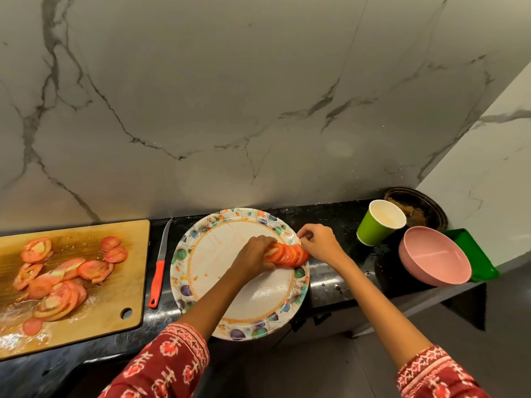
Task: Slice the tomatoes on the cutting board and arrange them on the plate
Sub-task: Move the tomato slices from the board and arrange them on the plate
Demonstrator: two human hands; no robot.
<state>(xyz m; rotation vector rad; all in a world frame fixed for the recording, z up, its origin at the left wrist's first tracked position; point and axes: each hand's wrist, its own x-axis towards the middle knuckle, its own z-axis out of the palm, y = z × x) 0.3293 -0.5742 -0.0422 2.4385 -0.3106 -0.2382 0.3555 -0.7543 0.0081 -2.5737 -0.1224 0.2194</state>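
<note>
Black counter [330,271]: floral plate [230,297] under tomato slices [287,254], both hands clamped on them, pink bowls [431,257] empty

The board [86,320] is wet, grainy wood; the counter [324,280] is glossy black stone. The knife [159,265] has a metal blade and orange plastic handle, the wall [230,96] smooth veined marble.

Your left hand [255,254] covers the near end of the tomato row [290,254] on the plate [244,305], so can't tell its grip. Left of plate, cutting board [86,326] runs off frame edge. Right of plate, dark dish [422,208] sits half-hidden behind the green cup [379,222].
</note>
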